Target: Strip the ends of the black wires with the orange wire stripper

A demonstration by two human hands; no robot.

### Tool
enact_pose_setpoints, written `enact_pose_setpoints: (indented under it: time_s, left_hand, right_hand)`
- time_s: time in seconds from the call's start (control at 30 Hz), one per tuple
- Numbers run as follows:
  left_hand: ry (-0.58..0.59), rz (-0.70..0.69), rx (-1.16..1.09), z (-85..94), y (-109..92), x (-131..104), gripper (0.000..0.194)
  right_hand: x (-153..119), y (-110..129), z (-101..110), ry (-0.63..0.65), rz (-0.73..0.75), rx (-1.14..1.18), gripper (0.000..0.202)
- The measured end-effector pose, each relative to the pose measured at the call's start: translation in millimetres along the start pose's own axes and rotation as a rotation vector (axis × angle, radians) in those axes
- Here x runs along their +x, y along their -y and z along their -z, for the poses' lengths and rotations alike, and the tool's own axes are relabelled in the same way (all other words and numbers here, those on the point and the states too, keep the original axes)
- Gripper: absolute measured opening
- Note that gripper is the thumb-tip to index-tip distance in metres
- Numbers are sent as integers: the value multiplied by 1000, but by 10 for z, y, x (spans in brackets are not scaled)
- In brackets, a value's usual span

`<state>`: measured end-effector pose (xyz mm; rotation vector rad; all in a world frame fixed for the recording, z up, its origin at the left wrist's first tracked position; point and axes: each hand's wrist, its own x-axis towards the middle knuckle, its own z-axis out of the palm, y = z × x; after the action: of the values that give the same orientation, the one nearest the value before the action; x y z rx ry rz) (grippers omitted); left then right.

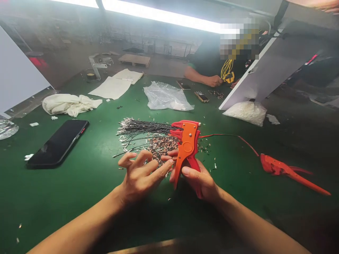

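My right hand (203, 180) is wrapped round the handles of an orange and red wire stripper (188, 146), held upright with its jaws at the top left. Just left of it, my left hand (141, 173) has its fingers apart and partly bent, and nothing shows in them. Its index fingertip comes close to the stripper's handle and the right fingers. Behind the tool lies a bundle of black wires (150, 126) with bright metal ends to the left. Beneath and around it spreads a pile of small copper-coloured and silvery scraps (164, 144).
A second wire stripper (288, 172) lies at right on the green table (100, 204). At left are a black phone (59, 144) and white cloth (70, 104). A plastic bag (166, 96) lies farther back. Across the table, a co-worker's hand (214, 81) is near yellow wires. A white panel (254, 70) slants at right.
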<state>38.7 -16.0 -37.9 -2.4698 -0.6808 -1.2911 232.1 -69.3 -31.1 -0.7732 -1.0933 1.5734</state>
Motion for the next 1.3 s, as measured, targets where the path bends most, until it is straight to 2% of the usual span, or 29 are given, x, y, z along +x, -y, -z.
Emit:
enact_pose_setpoints:
  time_s: [0.07, 0.13, 0.17, 0.2, 0.3, 0.4, 0.5, 0.63, 0.8, 0.9, 1.0, 1.07, 1.17, 1.3]
  left_hand:
    - [61, 177, -147, -12, 10, 1, 27]
    - [160, 443, -360, -32, 44, 9, 17]
    - [215, 562, -468, -45, 69, 15, 19]
    - [269, 626, -553, -58, 95, 23, 30]
    - [434, 681, -780, -91, 164, 54, 51]
    - [557, 729, -964, -90, 186, 88, 46]
    - [604, 768, -1071, -69, 178, 123, 43]
    - [571, 810, -1119, -60, 162, 152, 34]
    - [442, 883, -1046, -48, 158, 116, 11]
    - [398, 1029, -1112, -2, 166, 118, 24]
    - [374, 1196, -1297, 75, 197, 168, 17]
    - [303, 1268, -1430, 139, 231, 209, 17]
    - [174, 1347, -1568, 238, 296, 245, 24]
    - [67, 1380, -1408, 314, 362, 243, 20]
  right_hand:
    - [7, 5, 25, -28, 22, -23, 39]
    - [11, 20, 56, -46, 42, -54, 39]
    - [10, 30, 69, -48, 48, -72, 39]
    - [7, 40, 79, -45, 52, -92, 40]
    - [-11, 56, 78, -12, 44, -142, 42]
    - [-26, 39, 53, 39, 20, -162, 41]
    - [-29, 8, 38, 67, 2, -158, 41]
    - [-19, -2, 41, 74, -19, -137, 43]
    - [-1, 40, 48, 65, -56, -98, 53]
    - [13, 62, 61, 58, -61, -46, 57]
    - [23, 82, 82, 43, -56, 31, 54]
    - [19, 102, 100, 51, -78, 138, 50]
    - [-6, 138, 135, 135, -149, 331, 49]
    - [-34, 158, 167, 244, -236, 447, 53]
